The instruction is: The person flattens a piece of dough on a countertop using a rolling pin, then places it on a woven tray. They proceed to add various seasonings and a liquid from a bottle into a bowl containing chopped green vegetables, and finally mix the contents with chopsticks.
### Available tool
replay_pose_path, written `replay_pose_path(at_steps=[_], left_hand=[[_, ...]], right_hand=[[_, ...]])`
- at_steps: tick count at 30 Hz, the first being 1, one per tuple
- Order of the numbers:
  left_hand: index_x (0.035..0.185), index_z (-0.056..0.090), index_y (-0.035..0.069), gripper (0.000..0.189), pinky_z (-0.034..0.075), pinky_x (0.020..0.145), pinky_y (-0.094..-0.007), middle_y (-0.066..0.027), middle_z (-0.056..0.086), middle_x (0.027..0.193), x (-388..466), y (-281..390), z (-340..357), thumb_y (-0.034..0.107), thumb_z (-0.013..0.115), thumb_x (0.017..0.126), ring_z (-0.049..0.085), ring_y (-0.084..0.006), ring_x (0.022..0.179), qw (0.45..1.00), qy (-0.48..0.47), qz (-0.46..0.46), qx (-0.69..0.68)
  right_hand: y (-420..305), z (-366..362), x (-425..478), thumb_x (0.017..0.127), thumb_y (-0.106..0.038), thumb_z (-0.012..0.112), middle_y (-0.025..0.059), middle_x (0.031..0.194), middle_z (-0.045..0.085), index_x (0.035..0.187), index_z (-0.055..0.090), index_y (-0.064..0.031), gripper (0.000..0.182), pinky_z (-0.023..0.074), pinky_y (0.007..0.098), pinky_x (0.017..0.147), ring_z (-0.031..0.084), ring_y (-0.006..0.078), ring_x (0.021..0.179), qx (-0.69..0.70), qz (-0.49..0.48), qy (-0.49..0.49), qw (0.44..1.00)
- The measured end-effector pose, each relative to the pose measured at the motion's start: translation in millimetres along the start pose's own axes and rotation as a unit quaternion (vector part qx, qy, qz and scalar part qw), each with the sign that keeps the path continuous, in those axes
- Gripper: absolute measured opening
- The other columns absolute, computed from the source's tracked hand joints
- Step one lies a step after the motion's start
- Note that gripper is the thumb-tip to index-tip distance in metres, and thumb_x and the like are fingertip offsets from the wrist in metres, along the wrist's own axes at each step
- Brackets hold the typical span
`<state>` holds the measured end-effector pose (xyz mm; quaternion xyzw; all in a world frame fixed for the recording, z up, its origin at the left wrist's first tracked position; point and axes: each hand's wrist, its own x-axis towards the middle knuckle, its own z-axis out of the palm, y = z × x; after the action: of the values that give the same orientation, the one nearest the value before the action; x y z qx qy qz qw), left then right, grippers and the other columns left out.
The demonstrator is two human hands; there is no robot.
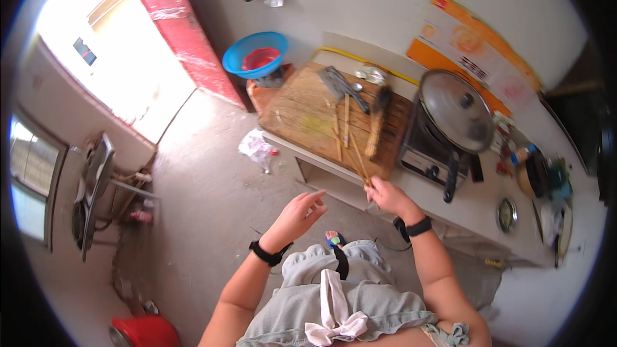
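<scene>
My right hand (393, 195) grips thin wooden chopsticks (357, 154) by one end, over the front edge of the counter. Their far ends point up over a large wooden cutting board (301, 101). On that board lie other wooden sticks (346, 123), apparently chopsticks too. Behind them rests a cleaver (335, 82) with a dark handle, and to their right is a bundled brush (377, 125) with dark bristles. My left hand (298, 216) hangs in the air left of the right one, holding nothing, fingers apart.
Right of the board, a lidded wok (455, 111) sits on a stove (424, 154), its handle jutting forward. A metal bowl (506, 214) and bottles stand farther right. At the left are a blue basin (255, 55), a plastic bag (257, 147) on the floor and an open doorway.
</scene>
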<state>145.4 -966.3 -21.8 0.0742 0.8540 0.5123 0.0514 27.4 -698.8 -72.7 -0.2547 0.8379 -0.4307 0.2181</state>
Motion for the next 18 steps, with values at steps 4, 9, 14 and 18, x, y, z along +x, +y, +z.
replay_pose_path(at_steps=[4,9,14,18], left_hand=[[0.123,0.055,-0.005,0.041,0.043,0.065,-0.0289,-0.0054,0.054,0.075,39,7,57,0.027,0.054,0.098,0.049,-0.0138,0.069,0.983,-0.067,0.051,-0.161],[0.115,0.063,0.000,0.034,0.038,0.060,-0.0216,0.0047,0.047,0.071,44,38,136,0.028,0.049,0.101,0.042,-0.0054,0.066,0.910,-0.274,-0.022,-0.310],[0.108,0.063,0.002,0.033,0.036,0.059,-0.0207,0.0048,0.049,0.071,25,87,210,0.030,0.047,0.102,0.042,-0.0053,0.065,0.837,-0.427,-0.011,-0.341],[0.104,0.065,0.002,0.034,0.038,0.060,-0.0201,0.0044,0.054,0.074,16,127,274,0.033,0.049,0.101,0.046,-0.0045,0.067,0.766,-0.513,-0.028,-0.387]], right_hand=[[-43,12,-102,0.096,-0.027,0.050,0.0145,0.076,0.066,0.096,0.052,-0.0037,0.023,0.0475,0.0428,0.065,0.063,0.0359,0.074,-0.055,0.096,0.016,0.994],[-42,39,-215,0.095,-0.028,0.052,0.0158,0.079,0.065,0.100,0.057,-0.0065,0.022,0.0465,0.0449,0.062,0.062,0.0368,0.073,-0.023,0.147,0.124,0.981],[-49,39,-324,0.097,-0.025,0.052,0.0114,0.071,0.062,0.117,0.058,-0.0073,0.028,0.0461,0.0344,0.057,0.059,0.0241,0.062,0.100,0.179,0.223,0.953],[-36,42,-418,0.097,-0.019,0.054,0.0051,0.071,0.061,0.127,0.055,-0.0053,0.033,0.0439,0.0251,0.055,0.053,0.0096,0.061,0.181,0.162,0.423,0.873]])
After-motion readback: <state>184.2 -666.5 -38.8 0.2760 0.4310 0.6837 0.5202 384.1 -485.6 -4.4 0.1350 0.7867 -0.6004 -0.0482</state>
